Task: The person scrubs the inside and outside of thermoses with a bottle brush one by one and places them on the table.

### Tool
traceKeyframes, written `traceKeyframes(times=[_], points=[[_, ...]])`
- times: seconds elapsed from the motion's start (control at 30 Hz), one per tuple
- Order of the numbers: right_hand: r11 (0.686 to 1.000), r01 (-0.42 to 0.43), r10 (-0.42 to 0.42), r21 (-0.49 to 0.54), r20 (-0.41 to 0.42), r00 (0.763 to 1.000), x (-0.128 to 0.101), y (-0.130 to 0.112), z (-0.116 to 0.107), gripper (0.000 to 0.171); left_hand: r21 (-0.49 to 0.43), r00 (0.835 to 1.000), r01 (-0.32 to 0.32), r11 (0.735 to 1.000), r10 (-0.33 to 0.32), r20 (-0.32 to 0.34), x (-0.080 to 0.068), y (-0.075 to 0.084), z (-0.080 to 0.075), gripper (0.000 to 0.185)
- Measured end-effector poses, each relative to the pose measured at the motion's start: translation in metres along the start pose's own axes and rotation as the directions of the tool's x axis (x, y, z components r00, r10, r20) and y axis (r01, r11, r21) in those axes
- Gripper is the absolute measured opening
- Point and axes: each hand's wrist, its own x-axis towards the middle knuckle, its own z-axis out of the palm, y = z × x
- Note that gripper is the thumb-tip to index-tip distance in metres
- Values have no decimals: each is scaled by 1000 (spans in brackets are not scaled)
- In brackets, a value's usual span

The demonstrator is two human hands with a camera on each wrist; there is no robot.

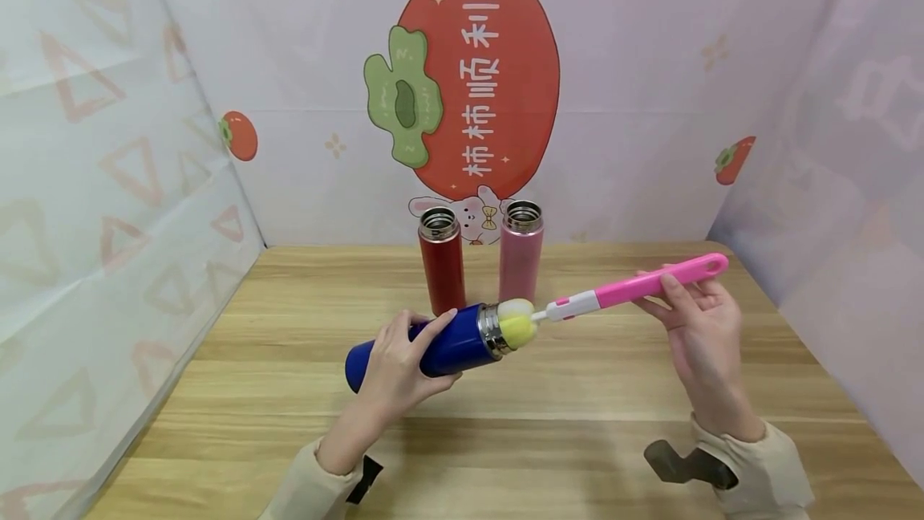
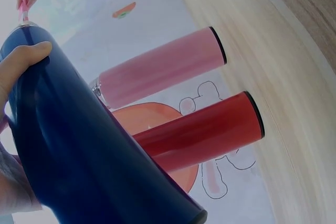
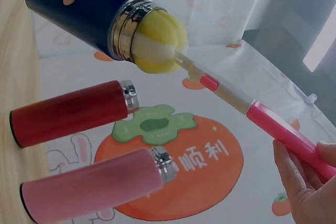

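Left hand [image 1: 400,359]: our grip wraps the blue flask [image 1: 426,347], held tilted above the table [image 1: 577,440]. Sponge head [image 1: 517,322] sits at its steel mouth. Red flask [image 1: 442,261] and pink flask [image 1: 521,250] stand behind. Right hand [image 1: 696,323]: our fingers pinch the pink brush [image 1: 635,286] handle.

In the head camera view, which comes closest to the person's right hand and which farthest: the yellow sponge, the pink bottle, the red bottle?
From the right hand:
1. Yellow sponge, at the blue bottle's mouth, toward the left.
2. Pink bottle, standing at the back of the table.
3. Red bottle, left of the pink one.
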Motion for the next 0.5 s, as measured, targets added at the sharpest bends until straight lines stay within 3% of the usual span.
traceKeyframes(times=[0.5], points=[[996,-1,1,84,-1,1000,4,-4,-5,14,18,999,-7,1000,8,-43,0,-1,4,79]])
